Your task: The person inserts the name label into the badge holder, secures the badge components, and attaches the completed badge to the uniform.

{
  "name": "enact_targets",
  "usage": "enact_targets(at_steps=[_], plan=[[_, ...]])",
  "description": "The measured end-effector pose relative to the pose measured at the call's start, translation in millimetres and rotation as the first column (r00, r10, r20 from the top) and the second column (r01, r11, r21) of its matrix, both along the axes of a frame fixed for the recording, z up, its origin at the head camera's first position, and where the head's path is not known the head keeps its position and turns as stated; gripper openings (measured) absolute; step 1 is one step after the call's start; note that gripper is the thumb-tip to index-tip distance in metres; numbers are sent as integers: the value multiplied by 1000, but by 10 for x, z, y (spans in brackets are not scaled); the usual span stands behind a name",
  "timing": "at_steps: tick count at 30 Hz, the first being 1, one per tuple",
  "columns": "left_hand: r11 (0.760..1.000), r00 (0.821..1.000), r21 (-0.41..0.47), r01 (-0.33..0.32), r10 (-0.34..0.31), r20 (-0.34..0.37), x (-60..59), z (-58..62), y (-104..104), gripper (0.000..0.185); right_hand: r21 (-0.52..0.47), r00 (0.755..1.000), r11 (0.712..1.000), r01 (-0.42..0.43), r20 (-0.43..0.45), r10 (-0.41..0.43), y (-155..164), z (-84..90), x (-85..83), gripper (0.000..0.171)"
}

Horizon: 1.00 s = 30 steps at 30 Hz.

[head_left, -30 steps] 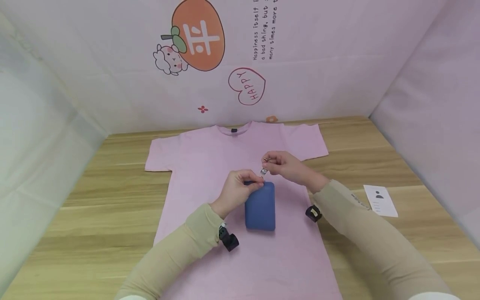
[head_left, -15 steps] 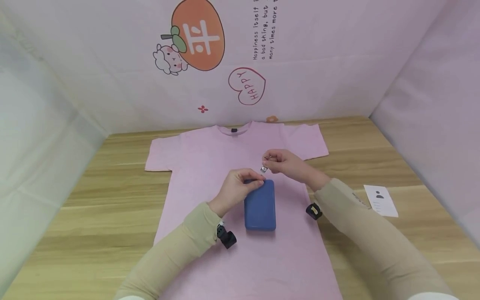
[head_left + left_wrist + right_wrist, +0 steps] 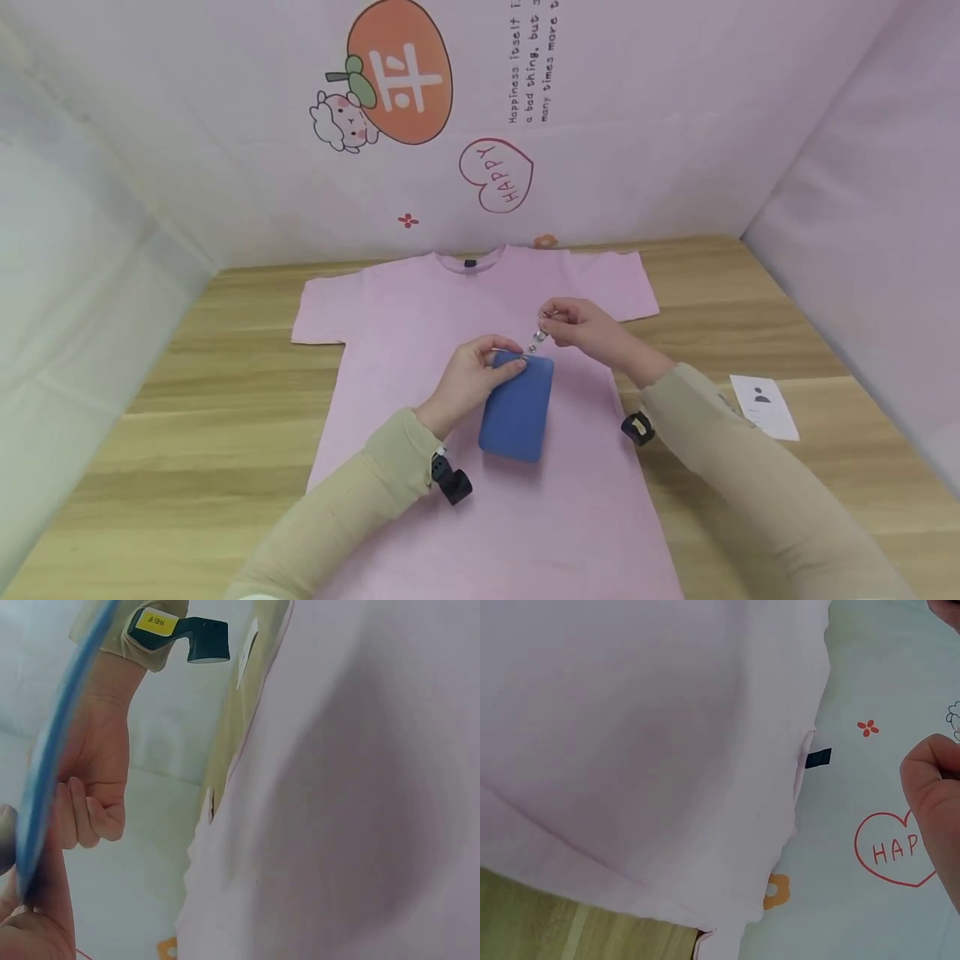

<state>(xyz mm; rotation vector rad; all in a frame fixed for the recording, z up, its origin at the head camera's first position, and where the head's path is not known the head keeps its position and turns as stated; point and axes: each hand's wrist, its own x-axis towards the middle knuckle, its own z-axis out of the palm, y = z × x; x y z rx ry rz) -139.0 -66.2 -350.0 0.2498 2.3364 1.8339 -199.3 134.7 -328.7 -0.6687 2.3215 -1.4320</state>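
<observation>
A blue badge holder hangs slightly tilted over a pink T-shirt laid flat. My left hand pinches its top edge between thumb and fingers. Just above and to the right, my right hand pinches the small metal clip joined to the holder's top by a short clear strap. In the left wrist view the holder shows thin and edge-on, with curled fingers of the right hand behind it. The right wrist view catches only part of the right hand; the clip is hidden there.
A white card with a printed person figure lies on the wooden table at the right. Printed fabric stands behind the table, and plain fabric rises on both sides. Black wrist cameras hang below both cuffs.
The badge holder has tilted, its lower end swinging left and its top rising slightly. My right hand has shifted a little to the right with the clip; both hands keep their hold.
</observation>
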Motion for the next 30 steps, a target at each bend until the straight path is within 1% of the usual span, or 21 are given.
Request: enact_targets(at_steps=[4,9,14,21,25,30], plan=[[1000,998,22,10,-11,64,6,-26,-11,20,3,1000,1000,0,3,0,9,-17,18,13],[999,996,35,13,-16,85,5,-42,-17,19,0,1000,1000,-7,-6,7,0,-41,19,14],[1000,995,22,18,-20,95,4,-16,-21,22,11,1000,1000,-6,-21,6,9,-59,-5,13],[999,997,17,33,-35,65,-1,-3,-26,21,13,999,1000,5,-33,-5,26,-61,-27,14],[999,998,25,26,-27,51,-9,-6,-18,19,1,1000,1000,13,-20,-13,36,-46,-28,15],[1000,998,21,22,-23,53,-4,-13,-17,19,5,1000,1000,17,2,-17,55,-44,-13,15]])
